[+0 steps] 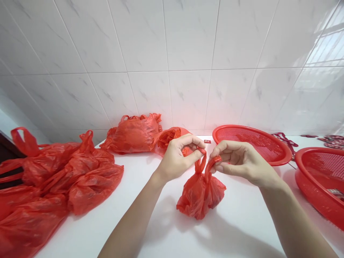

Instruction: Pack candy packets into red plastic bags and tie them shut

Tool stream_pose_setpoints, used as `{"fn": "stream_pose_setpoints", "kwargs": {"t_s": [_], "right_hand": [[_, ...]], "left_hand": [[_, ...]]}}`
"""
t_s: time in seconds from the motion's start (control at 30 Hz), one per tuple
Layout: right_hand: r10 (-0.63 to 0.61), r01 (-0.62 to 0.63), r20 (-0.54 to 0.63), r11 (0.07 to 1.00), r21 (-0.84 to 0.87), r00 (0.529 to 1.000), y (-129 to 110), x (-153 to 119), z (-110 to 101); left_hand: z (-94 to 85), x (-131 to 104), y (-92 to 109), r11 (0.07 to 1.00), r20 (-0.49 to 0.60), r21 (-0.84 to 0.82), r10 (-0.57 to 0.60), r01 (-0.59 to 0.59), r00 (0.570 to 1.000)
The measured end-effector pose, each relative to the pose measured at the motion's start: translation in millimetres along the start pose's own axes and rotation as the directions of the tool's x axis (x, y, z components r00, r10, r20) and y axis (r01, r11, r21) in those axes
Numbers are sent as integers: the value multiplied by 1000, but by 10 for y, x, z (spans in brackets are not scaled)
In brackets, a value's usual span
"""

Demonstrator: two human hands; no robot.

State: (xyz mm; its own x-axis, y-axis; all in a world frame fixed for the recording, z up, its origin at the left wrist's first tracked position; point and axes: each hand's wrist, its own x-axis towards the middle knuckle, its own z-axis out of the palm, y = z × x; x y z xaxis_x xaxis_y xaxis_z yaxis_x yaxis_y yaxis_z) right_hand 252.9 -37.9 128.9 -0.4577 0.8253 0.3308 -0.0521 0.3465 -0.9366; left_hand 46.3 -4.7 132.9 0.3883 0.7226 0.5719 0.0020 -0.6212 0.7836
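Observation:
A small red plastic bag [200, 195] hangs or rests just in front of me at the middle of the white table, its body bulging and its top gathered into two twisted handles. My left hand [182, 154] pinches one handle between thumb and fingers. The other handle is pinched in my right hand [239, 159], a short gap away to the right. What lies inside the bag is hidden by the red plastic. I cannot tell whether its bottom touches the table.
Several filled red plastic bags [91, 179] lie at the left. A larger red bag [134, 134] leans by the tiled wall [188, 96]. Two red plastic baskets [282, 157] stand at the right. A small red packet [207, 141] lies on the white table [134, 182].

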Motion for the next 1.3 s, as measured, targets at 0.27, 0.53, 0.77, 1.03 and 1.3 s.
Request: {"fn": "stream_pose_setpoints", "kwargs": {"t_s": [0.27,0.53,0.77,1.03,1.3], "right_hand": [[-121,78,-177,970,-232,977,-5,5,177],[-312,143,-323,879,-456,893,9,-2,325],[-301,135,-333,887,-441,894,-3,0,306],[-219,135,-282,948,-288,934,-18,-19,237],[-290,166,-320,916,-364,902,-2,-4,274]], "left_hand": [[40,-19,-19,999,-52,51,-15,18,999],[102,-55,-10,994,-17,7,-110,110,994],[108,-39,43,971,56,-151,-178,184,983],[87,-24,54,948,-74,-234,-240,217,968],[10,3,78,913,53,-333,-231,235,972]]}}
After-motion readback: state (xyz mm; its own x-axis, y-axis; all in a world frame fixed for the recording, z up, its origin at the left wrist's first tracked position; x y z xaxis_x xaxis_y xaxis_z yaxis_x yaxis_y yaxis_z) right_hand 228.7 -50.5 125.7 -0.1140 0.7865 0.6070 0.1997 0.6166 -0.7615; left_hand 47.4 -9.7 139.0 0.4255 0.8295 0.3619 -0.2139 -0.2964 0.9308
